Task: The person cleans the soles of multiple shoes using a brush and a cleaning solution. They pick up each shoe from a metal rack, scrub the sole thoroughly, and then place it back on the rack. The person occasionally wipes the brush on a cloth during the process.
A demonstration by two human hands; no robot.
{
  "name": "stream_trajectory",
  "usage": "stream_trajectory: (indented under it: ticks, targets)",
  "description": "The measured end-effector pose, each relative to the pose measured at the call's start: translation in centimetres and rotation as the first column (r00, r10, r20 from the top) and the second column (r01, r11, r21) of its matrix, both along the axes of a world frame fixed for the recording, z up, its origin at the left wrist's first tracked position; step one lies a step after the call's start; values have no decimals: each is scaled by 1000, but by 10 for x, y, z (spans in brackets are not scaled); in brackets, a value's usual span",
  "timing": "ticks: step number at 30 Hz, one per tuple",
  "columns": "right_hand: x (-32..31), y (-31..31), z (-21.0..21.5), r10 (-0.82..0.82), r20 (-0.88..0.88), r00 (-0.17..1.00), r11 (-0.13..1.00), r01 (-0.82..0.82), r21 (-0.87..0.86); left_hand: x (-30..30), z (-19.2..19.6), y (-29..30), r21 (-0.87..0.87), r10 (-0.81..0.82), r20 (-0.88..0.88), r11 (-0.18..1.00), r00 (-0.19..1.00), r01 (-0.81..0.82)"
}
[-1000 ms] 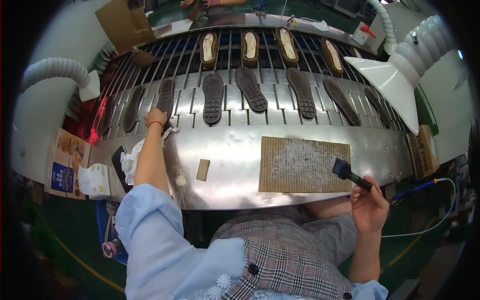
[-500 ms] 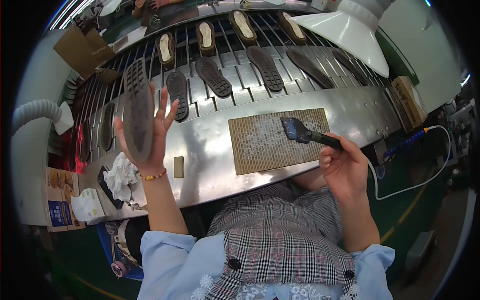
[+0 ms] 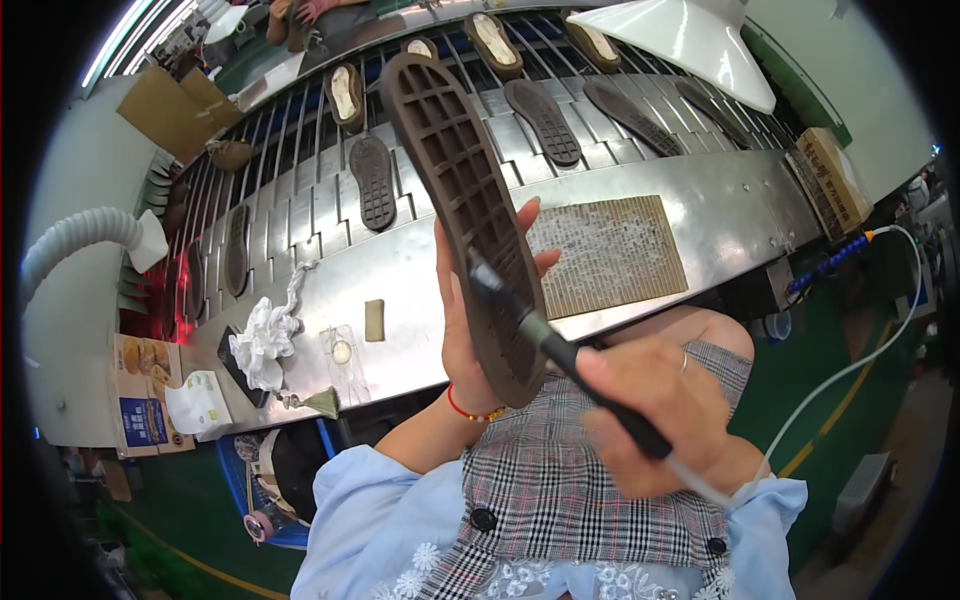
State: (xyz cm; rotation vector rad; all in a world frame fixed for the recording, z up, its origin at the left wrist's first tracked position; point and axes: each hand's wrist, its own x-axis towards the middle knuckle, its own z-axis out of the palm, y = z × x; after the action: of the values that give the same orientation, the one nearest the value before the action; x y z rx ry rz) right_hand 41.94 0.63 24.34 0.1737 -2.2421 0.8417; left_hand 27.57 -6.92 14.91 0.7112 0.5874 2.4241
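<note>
Shoe sole [image 3: 455,170], held tilted above the worktable [image 3: 415,325]. Left hand [image 3: 460,345]: part-open, thumb and fingers clasping the sole's edges. Right hand [image 3: 675,405]: curled round a black-handled brush [image 3: 563,354], bristle end over the tread. Sole: dark brown, gridded. Surface: bare metal, corrugated board [image 3: 620,255]. Beyond: slatted conveyor [image 3: 318,195], white hood [image 3: 690,45].

Bright strip lights [image 3: 118,42] upper left; glare across steel table [image 3: 410,335]; red glow [image 3: 163,318] far left; right hand [image 3: 680,412] motion-blurred; edges bowed, corners black.
</note>
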Motion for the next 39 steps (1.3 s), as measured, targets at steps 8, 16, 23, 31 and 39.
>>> stream_trajectory:
  ticks: [8, 16, 23, 31, 39]
  targets:
    - [0, -8, -11, 129, -81, 988, 985, -138, -106, -12, 2, -3, 291, 22, 134, 955, 991, -61]
    - [3, -14, -10, 260, -29, 965, 951, -261, -165, -30, 9, 5, 335, 248, 52, 908, 967, -251]
    - [0, -15, -18, 252, -11, 968, 958, -251, -138, -28, 40, -7, 73, 256, 222, 958, 941, -278]
    - [-2, -16, -20, 266, -91, 960, 962, -270, -32, -32, 33, -17, 8, -90, 372, 996, 924, 94]
    - [1, -2, -17, 264, -10, 964, 963, -264, 52, -34, 35, -16, 110, -303, 627, 947, 718, 303]
